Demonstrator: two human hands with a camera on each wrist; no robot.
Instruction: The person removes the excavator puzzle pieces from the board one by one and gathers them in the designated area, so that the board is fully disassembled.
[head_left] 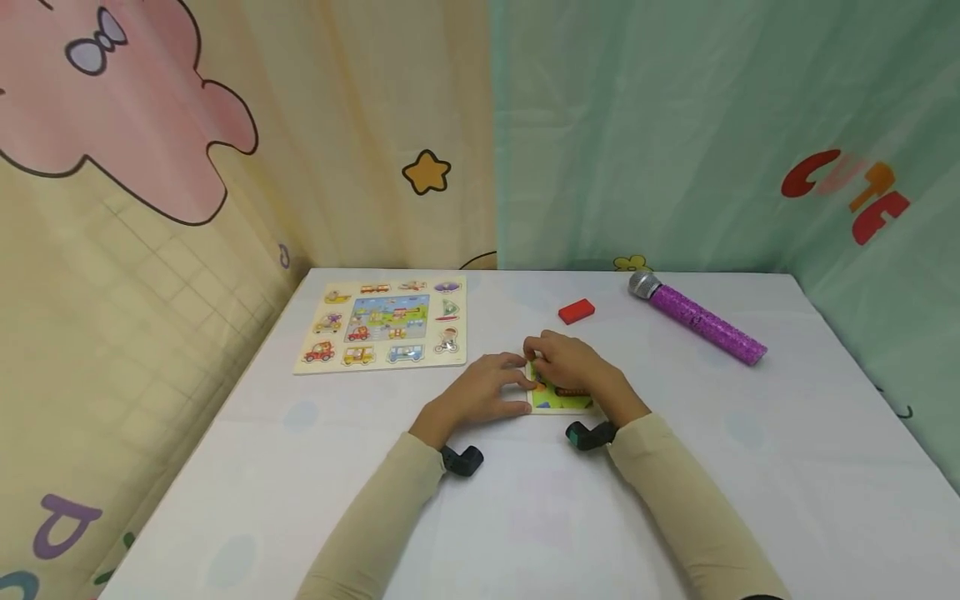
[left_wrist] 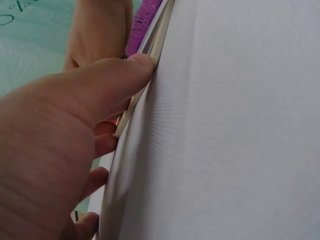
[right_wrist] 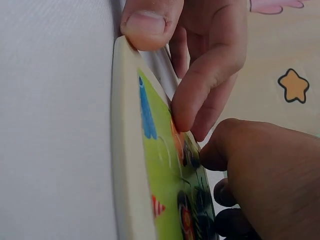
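A small wooden puzzle board [head_left: 561, 402] with a green picture lies flat on the table under both hands. My left hand [head_left: 490, 390] rests at its left side. In the right wrist view, the left thumb [right_wrist: 150, 25] touches a corner of the board [right_wrist: 131, 150], and a bent finger touches the picture near an orange patch. My right hand [head_left: 573, 365] reaches over the board to its far left part, fingers bent downward. One right finger [right_wrist: 215, 150] meets the far edge; the hand hides whatever may lie beneath its fingertips.
A larger vehicle puzzle board [head_left: 305, 367] lies at the back left. Behind the hands are a red block [head_left: 577, 312] and, farther right, a purple glittery microphone [head_left: 701, 321]. Printed curtains [head_left: 645, 125] hang along the table's back and sides.
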